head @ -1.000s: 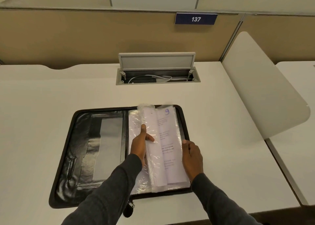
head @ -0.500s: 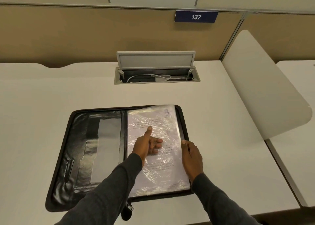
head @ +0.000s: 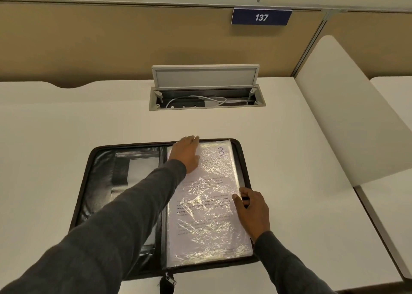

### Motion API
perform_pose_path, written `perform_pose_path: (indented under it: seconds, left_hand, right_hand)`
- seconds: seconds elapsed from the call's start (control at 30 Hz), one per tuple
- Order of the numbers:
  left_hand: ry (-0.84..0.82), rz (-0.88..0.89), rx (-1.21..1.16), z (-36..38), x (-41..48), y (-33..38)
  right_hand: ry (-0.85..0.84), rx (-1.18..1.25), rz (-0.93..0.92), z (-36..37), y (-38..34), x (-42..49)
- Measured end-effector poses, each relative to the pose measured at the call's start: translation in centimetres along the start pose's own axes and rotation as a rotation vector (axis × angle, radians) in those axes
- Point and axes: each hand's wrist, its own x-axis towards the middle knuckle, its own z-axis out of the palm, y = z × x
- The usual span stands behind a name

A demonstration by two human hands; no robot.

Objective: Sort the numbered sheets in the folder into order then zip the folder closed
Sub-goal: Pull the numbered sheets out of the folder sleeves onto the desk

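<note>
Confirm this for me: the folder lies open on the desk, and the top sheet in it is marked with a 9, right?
Not quite: the head view shows the top sheet marked 3, not 9. The folder does lie open on the desk.

Office cubicle: partition [head: 111, 44], desk number plate [head: 261, 17], desk cable box [head: 207, 97].

black leatherette zip folder [head: 100, 182] lies open on white desk [head: 66, 120] | right half: top sheet in crinkled clear plastic sleeve [head: 207, 215], marked "3" | left hand [head: 186, 153] flat on its far left corner | right hand [head: 250, 209] pinches its right edge, thumb on top | dark zip pull [head: 167, 281] at near edge
</note>
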Motion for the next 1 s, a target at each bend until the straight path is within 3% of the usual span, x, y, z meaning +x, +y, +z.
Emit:
perform_pose_path:
  seconds: [0.1,0.23,0.43,0.77,1.0]
  left_hand:
    - [-0.006,-0.005,0.065,-1.1,1.8,0.0]
    - [0.057,0.030,-0.030,-2.0,2.7,0.1]
    - [-0.003,0.080,-0.095,-2.4,3.6,-0.6]
    - [-0.079,0.044,-0.462,-3.7,4.3,-1.3]
    - [-0.102,0.108,-0.412,-4.4,4.6,-0.9]
  right_hand:
    - [0.011,0.002,-0.019,0.3,-0.1,0.0]
    - [0.031,0.018,-0.056,0.5,-0.4,-0.1]
    - [0.040,0.019,-0.046,0.6,-0.6,0.3]
    - [0.019,0.036,0.011,0.7,-0.8,0.9]
    - [0.033,-0.010,-0.001,1.3,-0.6,1.4]
